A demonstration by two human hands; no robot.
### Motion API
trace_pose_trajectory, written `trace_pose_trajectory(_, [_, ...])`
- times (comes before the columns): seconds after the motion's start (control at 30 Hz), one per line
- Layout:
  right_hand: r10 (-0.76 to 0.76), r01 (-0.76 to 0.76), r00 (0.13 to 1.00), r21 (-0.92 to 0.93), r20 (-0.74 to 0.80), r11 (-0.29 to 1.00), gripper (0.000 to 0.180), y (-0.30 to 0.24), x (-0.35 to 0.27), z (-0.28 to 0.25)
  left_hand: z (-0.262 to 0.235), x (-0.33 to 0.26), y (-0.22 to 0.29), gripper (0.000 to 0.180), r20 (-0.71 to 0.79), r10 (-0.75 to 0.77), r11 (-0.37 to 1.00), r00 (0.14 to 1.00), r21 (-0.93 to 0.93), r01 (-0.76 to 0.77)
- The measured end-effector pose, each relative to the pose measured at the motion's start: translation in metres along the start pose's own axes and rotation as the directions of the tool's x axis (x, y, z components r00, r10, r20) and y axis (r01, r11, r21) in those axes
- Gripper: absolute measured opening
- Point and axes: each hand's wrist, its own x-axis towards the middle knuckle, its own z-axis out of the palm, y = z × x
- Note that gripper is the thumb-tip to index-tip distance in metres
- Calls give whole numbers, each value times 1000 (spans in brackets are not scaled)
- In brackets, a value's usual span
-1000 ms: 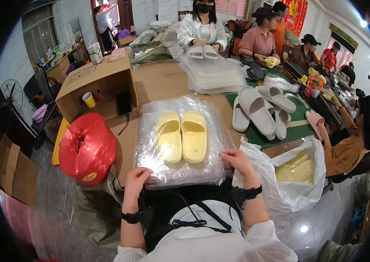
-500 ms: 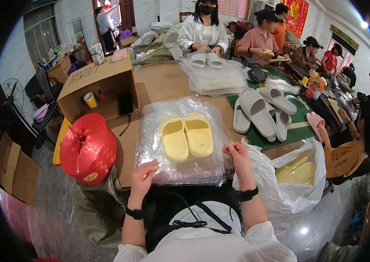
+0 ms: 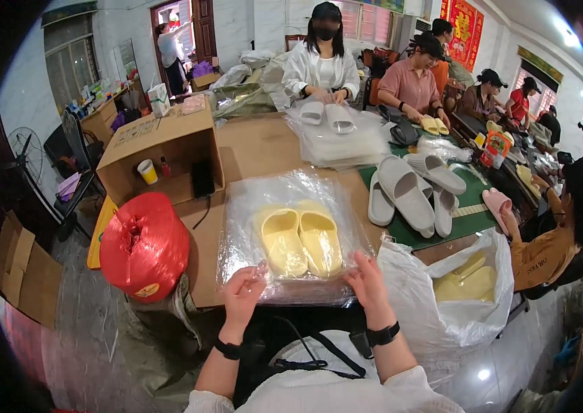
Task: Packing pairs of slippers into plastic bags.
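- At the near edge of the worktop, a pair of yellow slippers lies side by side inside a clear plastic bag, toes pointing away from the person.
- The clear plastic bag rests flat on the brown worktop, its open end toward the person.
- The left hand pinches the near left edge of the bag between thumb and fingers; the fingers are curled closed on the film.
- The right hand rests on the near right edge of the bag, fingers extended and pressing the film just beside the right slipper's heel.
- Both wrists carry dark bands.
- To the left of the bag, a red spool of plastic twine stands at the corner of the worktop.
- Behind the spool, an open cardboard box lies on its side; a paper cup stands inside it.
- To the right of the bag, a white sack hangs open and contains more yellow slippers.
- Beyond the sack, several grey slippers lie on a green mat.
- At the far end, a person in a white top handles white slippers on a stack of clear bags.
- Other people sit along the right side.
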Motion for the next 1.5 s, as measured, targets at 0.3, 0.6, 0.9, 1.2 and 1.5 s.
trace_pose_trajectory(0.3, [-106,108,994,-81,26,991,67,50,1,-16,28,-8,25,21,-96,-232,972,968,-65,226])
trace_pose_trajectory(0.6, [-168,182,975,-93,145,979,67,64,-21,-7,7,-18,-6,54,-20,-453,890,891,-62,451])
trace_pose_trajectory(0.9, [-361,408,892,-141,271,902,66,28,-42,9,34,-8,33,36,-18,-684,726,729,-113,679])
trace_pose_trajectory(1.2, [-469,621,784,-552,407,557,65,60,-51,24,47,-20,67,42,274,-594,688,756,-313,654])
trace_pose_trajectory(1.5, [-77,638,658,-501,749,584,83,26,-61,25,-40,-50,97,44,42,-499,842,866,-216,495])
